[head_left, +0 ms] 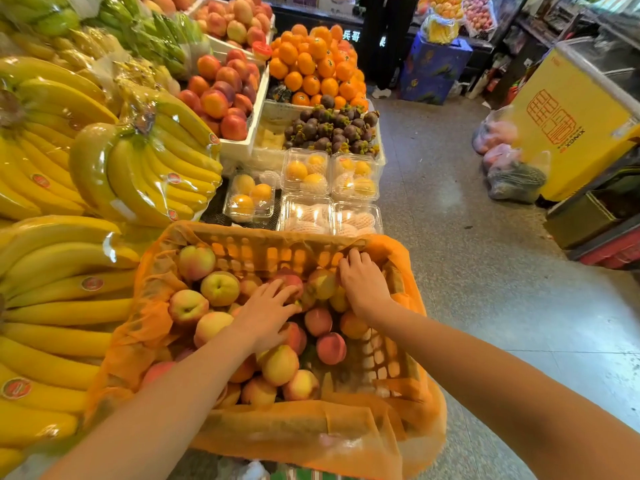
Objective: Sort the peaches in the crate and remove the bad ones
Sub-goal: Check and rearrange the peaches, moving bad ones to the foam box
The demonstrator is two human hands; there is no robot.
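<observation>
Both bare arms reach forward from the near edge. The left hand (266,315) lies flat, palm down, fingers spread. The right hand (362,282) is farther away, palm down, fingers bent.

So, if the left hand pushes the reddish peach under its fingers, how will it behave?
The reddish peach is round and sits atop loose peaches, so it will likely roll. It probably bruises easily. The left hand lies flat on it, not gripping.

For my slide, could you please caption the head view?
Both hands, left hand and right hand, rest on peaches in an orange crate beside bananas.
</observation>
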